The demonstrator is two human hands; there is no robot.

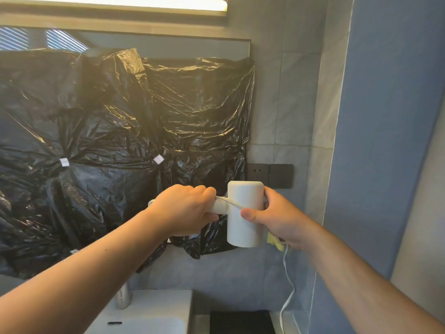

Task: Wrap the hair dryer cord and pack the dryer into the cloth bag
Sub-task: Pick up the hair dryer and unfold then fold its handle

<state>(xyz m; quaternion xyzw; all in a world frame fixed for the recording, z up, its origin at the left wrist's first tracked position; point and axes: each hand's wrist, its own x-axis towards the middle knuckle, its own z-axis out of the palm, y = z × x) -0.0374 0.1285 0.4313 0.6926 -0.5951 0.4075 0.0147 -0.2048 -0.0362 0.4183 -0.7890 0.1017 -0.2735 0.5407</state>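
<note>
White plastic fills both grips. The left hand is curled round the handle of the matte white, drum-barrelled hair dryer. The right hand clasps the barrel from its far side, and its thumb pins the thin white cord against the shell. The dryer is held up in the air in front of the wall, above the counter.

From the handle the cord crosses in one short span to that thumb. The rest drops out from under the right palm and hangs in a loose line toward the floor. We judge that the wrapping step has only begun, with most of the length unwound. The next move, as we read it, calls for the left hand to hold the handle steady while the right carries the slack round it, keeping each turn snug.

We cannot make out the cloth bag. A pale yellow scrap shows beneath the right hand, but we cannot tell what it is.

Further out, crinkled black plastic sheeting covers the wall panel. A dark socket plate sits just behind the dryer. Below are a chrome tap and a corner of a white basin. Too little of the basin shows to say what it holds.
</note>
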